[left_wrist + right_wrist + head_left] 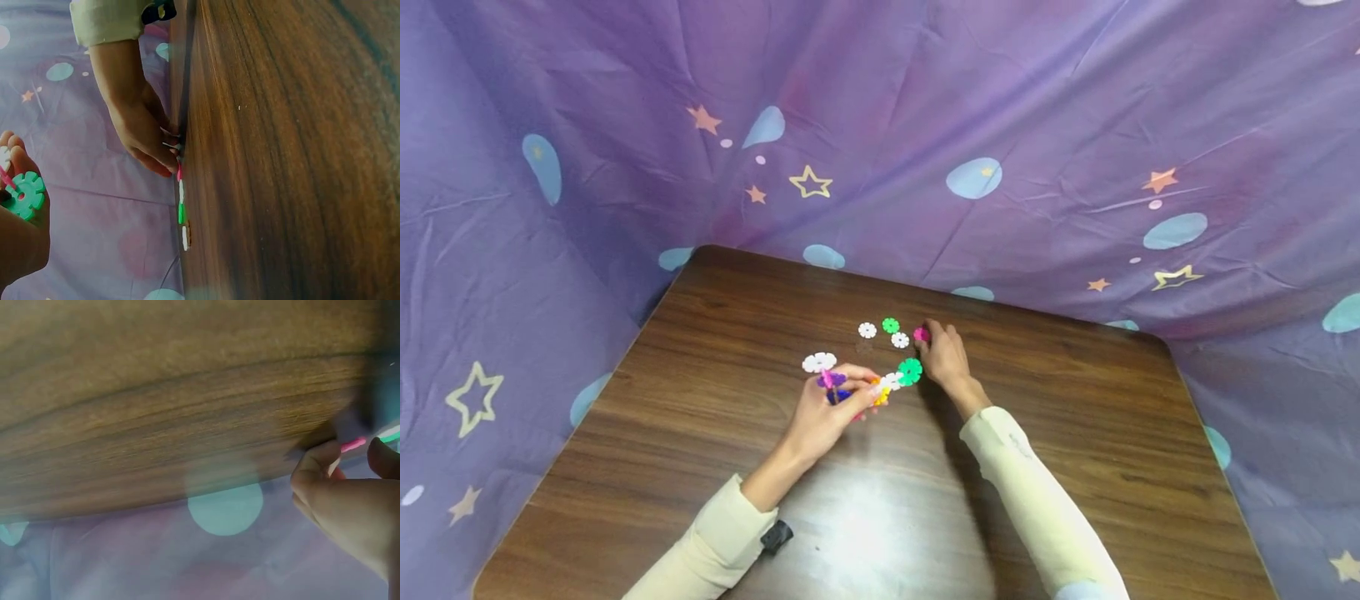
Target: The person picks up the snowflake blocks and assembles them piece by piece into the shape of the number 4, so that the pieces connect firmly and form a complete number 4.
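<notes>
My left hand (823, 418) holds a joined cluster of notched, flower-shaped plastic discs above the table. A green disc (910, 372) sticks out at the cluster's right end, and a white disc (819, 362) at its left. Purple, blue and orange pieces show between, partly hidden by my fingers. Over on the right, my right hand (946, 357) pinches a loose pink disc (921, 334) at the tabletop. The right wrist view has that pink disc (354, 444) between finger and thumb. In the left wrist view, only part of the left hand shows, beside the cluster's green disc (26, 195).
Near the pink disc lie two white discs (867, 330) and a loose green disc (891, 325). A dark, see-through brown disc (864, 346) is faint against the wooden table (700, 333). A purple curtain (880, 150) with stars hangs behind the table's far edge.
</notes>
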`<action>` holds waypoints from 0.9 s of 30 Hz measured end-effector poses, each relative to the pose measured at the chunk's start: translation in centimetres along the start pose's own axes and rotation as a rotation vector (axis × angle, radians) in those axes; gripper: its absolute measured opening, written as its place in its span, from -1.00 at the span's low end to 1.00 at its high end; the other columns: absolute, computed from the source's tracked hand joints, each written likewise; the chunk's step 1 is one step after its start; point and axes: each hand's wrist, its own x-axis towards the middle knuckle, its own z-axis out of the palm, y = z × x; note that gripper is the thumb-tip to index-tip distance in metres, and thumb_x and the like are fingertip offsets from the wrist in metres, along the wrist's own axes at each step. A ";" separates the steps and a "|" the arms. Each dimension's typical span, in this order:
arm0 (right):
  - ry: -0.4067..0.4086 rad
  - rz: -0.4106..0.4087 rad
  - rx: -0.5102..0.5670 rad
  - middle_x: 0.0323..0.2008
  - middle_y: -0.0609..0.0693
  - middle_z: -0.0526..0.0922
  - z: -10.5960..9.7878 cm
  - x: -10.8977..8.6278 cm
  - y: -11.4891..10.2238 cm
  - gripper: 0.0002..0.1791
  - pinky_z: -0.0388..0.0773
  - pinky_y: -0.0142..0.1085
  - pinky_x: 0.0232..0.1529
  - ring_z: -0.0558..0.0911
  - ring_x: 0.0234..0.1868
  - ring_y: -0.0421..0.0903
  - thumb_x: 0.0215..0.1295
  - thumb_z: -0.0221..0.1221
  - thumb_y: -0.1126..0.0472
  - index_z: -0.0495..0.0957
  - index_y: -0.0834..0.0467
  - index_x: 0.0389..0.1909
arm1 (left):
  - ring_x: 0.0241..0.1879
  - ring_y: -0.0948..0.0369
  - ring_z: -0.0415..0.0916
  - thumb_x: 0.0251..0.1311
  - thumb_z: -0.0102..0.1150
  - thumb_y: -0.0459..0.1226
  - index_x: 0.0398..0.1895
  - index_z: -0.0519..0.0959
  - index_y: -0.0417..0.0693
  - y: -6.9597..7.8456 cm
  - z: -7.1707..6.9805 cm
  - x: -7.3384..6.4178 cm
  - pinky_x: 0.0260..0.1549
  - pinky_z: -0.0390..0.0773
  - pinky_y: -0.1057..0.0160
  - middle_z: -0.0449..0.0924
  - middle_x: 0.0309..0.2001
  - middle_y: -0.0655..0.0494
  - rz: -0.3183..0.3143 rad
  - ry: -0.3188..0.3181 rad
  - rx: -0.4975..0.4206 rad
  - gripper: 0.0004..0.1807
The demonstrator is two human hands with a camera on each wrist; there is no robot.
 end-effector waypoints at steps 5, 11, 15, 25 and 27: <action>-0.016 -0.003 -0.026 0.03 0.38 0.60 -0.3 0.1 0.1 -0.59 0.54 0.11 0.22 0.56 0.12 0.31 0.45 0.22 0.22 0.51 0.29 0.23 | -0.44 0.31 0.66 0.29 0.30 -0.41 -0.08 0.64 -0.37 0.0 0.5 -0.4 -0.45 0.67 0.37 0.74 -0.32 -0.35 0.025 -0.045 -0.002 -0.80; -0.031 0.002 0.036 -0.13 0.34 0.60 -1.1 -0.5 0.3 -0.72 0.54 0.10 0.11 0.56 -0.01 0.27 0.33 0.30 0.29 0.47 0.33 -0.06 | -0.45 0.20 0.67 0.28 0.29 -0.43 -0.09 0.64 -0.37 0.2 0.8 -0.2 -0.46 0.67 0.32 0.73 -0.33 -0.35 0.039 -0.063 -0.010 -0.81; -0.057 0.036 0.115 -0.16 0.31 0.64 -1.3 -1.8 0.6 -0.74 0.56 0.11 0.04 0.62 -0.08 0.26 0.35 0.27 0.30 0.43 0.29 -0.07 | -0.44 0.27 0.67 0.28 0.29 -0.43 -0.08 0.63 -0.37 0.4 0.8 -0.1 -0.45 0.70 0.27 0.74 -0.31 -0.36 0.034 -0.065 -0.003 -0.80; -0.036 0.093 0.335 -0.22 0.20 0.70 -2.4 -5.3 0.8 -0.77 0.57 -0.15 -0.08 0.64 -0.18 0.05 0.41 0.19 0.30 0.46 0.29 0.01 | -0.44 0.27 0.69 0.27 0.30 -0.43 -0.02 0.62 -0.36 0.1 0.9 0.1 -0.46 0.73 0.22 0.74 -0.28 -0.36 0.024 -0.032 -0.018 -0.76; -0.035 0.082 0.387 -0.29 0.14 0.70 -3.1 -6.1 0.4 -0.76 0.53 -0.26 -0.17 0.61 -0.26 -0.05 0.42 0.20 0.28 0.47 0.29 0.01 | -0.45 0.26 0.70 0.26 0.32 -0.43 -0.05 0.63 -0.36 0.1 0.9 0.2 -0.47 0.72 0.24 0.74 -0.29 -0.35 0.020 -0.008 -0.021 -0.76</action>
